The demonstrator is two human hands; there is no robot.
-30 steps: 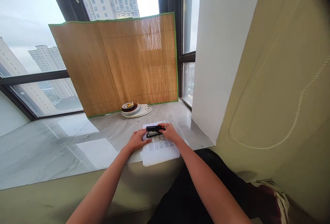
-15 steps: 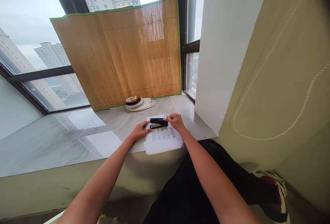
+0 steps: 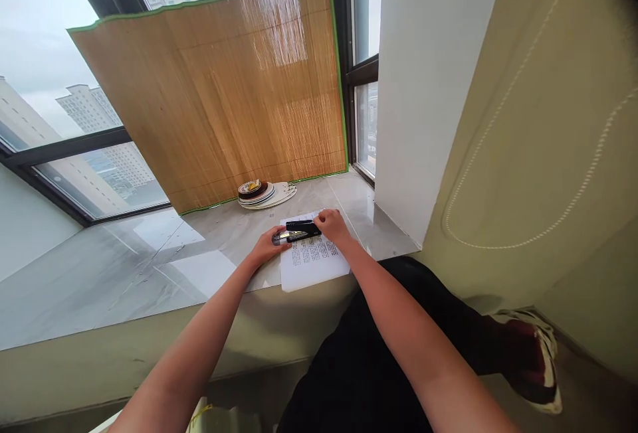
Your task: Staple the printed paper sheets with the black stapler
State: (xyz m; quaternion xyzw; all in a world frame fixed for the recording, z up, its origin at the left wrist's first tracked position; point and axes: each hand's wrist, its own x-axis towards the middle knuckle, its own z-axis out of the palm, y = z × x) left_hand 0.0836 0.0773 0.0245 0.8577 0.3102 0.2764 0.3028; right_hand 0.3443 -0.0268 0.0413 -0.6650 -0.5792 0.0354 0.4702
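- Far left: dark-framed window (image 3: 114,174), buildings outside.
- Marble-look windowsill (image 3: 119,287) below it, bright light patches on top.
- Low, by left forearm: pale object (image 3: 222,420) with yellow strip, mostly cut off; can't tell if it's a container or holds anything.
- Brown slatted mat (image 3: 214,107), green edging, upright against window.
- Stack of dishes (image 3: 256,194) at mat's foot: small patterned one on top, dark one under it, white ones below, larger plate at bottom sticking out to the right. Yellow patch in top dish, print or contents, can't tell.
- Left hand (image 3: 268,247): thumb and fingers parted around stapler's left end; can't tell if gripping.
- Black stapler (image 3: 303,228): on the paper, between both hands, top arm raised from base at left end. Staples inside not readable.
- Printed paper (image 3: 312,273): flat under stapler, near edge at sill edge.
- Right hand (image 3: 332,226): curled, pinching stapler's right end.
- Right: beaded cord (image 3: 558,220) looped against wall.
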